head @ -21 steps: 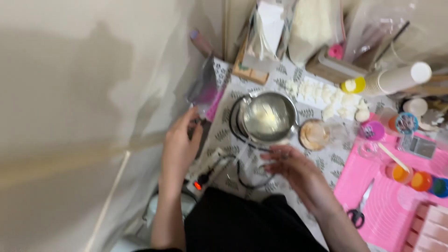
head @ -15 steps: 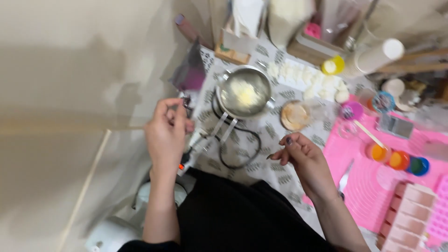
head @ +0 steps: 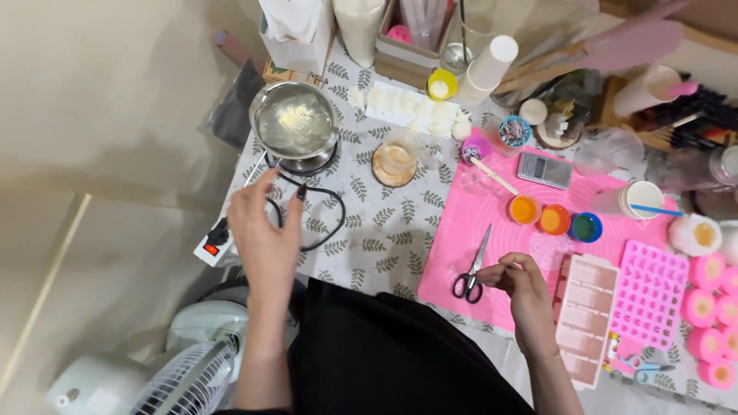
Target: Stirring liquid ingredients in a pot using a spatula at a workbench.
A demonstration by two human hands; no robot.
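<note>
My left hand (head: 265,230) hovers with its fingers spread just below a steel pot (head: 296,123) of melting white stuff, which stands on a small hot plate (head: 305,164). Its fingertips are close to the plate's black cord (head: 327,223). My right hand (head: 524,283) rests on the pink mat (head: 461,230) with its fingers curled and pinched together; I cannot tell if something thin is between them. Black-handled scissors (head: 470,278) lie just left of it.
A white power strip (head: 211,247) lies at the table's left edge, above a fan (head: 192,361). A glass on a coaster (head: 396,159), white chunks (head: 411,111), colour cups (head: 555,219), a scale (head: 544,169) and pink moulds (head: 649,292) crowd the table.
The view has swung right and closer. My left hand has opened near the hot plate. My right hand has moved right onto the pink mat beside the scissors.
</note>
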